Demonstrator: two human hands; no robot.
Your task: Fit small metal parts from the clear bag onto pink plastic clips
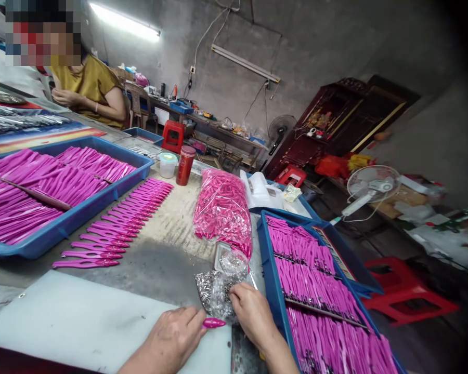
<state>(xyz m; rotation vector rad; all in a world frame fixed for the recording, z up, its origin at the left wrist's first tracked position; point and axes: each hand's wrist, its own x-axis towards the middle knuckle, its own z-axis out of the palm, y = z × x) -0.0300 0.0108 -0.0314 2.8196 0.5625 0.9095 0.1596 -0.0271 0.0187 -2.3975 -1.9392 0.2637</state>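
Note:
My left hand [179,332] is closed on a magenta tweezer-shaped piece [213,323]; only its pointed, darker pink end shows past my fingers, above the white board [74,322]. At the edge of a clear plastic bag of small silvery metal parts [208,291], my right hand [253,314] has thumb and forefinger pinched together. What lies between those fingertips is too small to make out. Similar magenta pieces [113,234] lie in a long slanting row beyond the board, their darker tips towards the right.
Blue trays hold many magenta pieces at left [74,221] and right [275,275]. A clear bag of pink parts [222,208], a red tumbler [185,165] and a lidded tub [167,165] stand farther back. Across the table sits a person in a mustard top [89,85].

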